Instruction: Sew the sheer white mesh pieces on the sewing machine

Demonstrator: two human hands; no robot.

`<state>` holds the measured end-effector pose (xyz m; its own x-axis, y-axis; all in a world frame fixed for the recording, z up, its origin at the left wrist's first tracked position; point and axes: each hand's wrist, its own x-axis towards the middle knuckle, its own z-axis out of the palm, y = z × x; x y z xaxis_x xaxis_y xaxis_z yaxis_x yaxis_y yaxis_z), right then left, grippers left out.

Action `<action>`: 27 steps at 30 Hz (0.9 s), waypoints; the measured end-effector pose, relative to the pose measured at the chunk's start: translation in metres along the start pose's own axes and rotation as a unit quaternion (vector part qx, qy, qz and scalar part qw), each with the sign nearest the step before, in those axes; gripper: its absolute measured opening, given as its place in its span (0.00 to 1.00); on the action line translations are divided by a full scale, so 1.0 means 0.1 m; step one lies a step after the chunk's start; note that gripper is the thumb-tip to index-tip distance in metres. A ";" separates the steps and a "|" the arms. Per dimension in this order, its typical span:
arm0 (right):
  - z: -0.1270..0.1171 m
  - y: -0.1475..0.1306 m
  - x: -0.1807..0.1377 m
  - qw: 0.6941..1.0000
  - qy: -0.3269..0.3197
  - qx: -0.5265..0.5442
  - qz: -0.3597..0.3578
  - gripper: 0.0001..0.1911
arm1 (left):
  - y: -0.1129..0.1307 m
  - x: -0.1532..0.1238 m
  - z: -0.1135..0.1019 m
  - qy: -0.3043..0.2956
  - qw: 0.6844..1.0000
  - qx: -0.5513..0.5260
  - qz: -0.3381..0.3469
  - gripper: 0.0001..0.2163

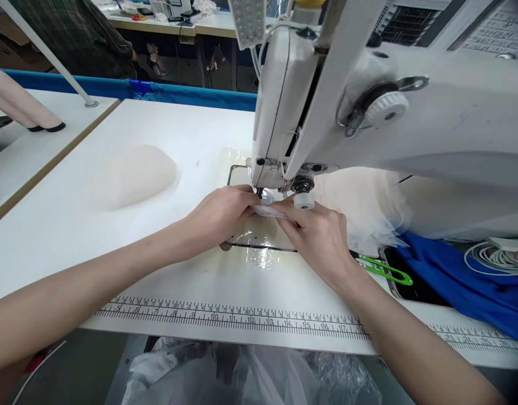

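A white sewing machine [279,107] stands over the table, its needle area right at my fingertips. Between my hands stretches a narrow strip of sheer white fabric [270,211], just in front of the presser foot. My left hand [225,216] pinches the strip's left end, fingers closed. With bent fingers closed on the right end, my right hand [318,230] sits below the machine's white knob. Part of the strip is hidden under the fingers. A pale sheer fabric piece [147,174] lies flat on the table to the left.
Gathered pale tulle [360,202] lies right of the needle. Green thread snips [385,270], a dark phone [414,281] and blue cloth [461,281] are at the right. A printed ruler [229,318] runs along the front edge; plastic bags [242,374] hang below. Someone in dark clothing [81,39] is beyond.
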<state>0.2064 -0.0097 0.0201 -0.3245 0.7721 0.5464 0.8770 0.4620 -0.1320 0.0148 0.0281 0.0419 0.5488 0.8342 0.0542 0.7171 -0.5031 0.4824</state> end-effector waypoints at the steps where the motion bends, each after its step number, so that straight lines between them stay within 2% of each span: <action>1: 0.00 0.00 0.00 1.000 0.008 -0.005 -0.006 0.20 | 0.00 0.01 0.00 -0.008 1.000 -0.003 -0.001 0.14; 7: 0.01 0.01 0.01 1.000 0.011 -0.010 -0.015 0.20 | -0.08 0.03 -0.08 -0.045 0.996 -0.054 0.047 0.11; 13: -0.03 -0.03 -0.02 0.999 -0.046 0.018 -0.005 0.12 | -0.17 -0.05 -0.05 -0.055 0.991 -0.069 0.097 0.13; 15: -0.05 -0.04 -0.04 0.997 -0.074 0.019 -0.008 0.11 | -0.19 -0.10 0.01 -0.029 0.989 -0.027 0.141 0.14; 17: -0.08 -0.06 -0.05 0.995 -0.091 0.008 -0.035 0.11 | -0.20 -0.17 0.09 0.020 0.978 0.048 0.204 0.13; 20: -0.09 -0.07 -0.05 0.992 -0.085 -0.020 -0.093 0.09 | -0.20 -0.27 0.19 0.109 0.935 0.188 0.281 0.12; 23: -0.08 -0.06 -0.05 0.989 -0.066 -0.031 -0.129 0.10 | -0.18 -0.36 0.24 0.154 0.903 0.277 0.290 0.14; 27: -0.06 -0.06 -0.04 0.988 -0.069 -0.013 -0.140 0.12 | -0.15 -0.42 0.24 0.148 0.902 0.301 0.271 0.14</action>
<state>0.2049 -0.0181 0.0241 -0.5996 0.6689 0.4393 0.7544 0.6557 0.0312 -0.0086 -0.0044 0.0109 0.8139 0.4075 0.4142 0.5304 -0.8121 -0.2433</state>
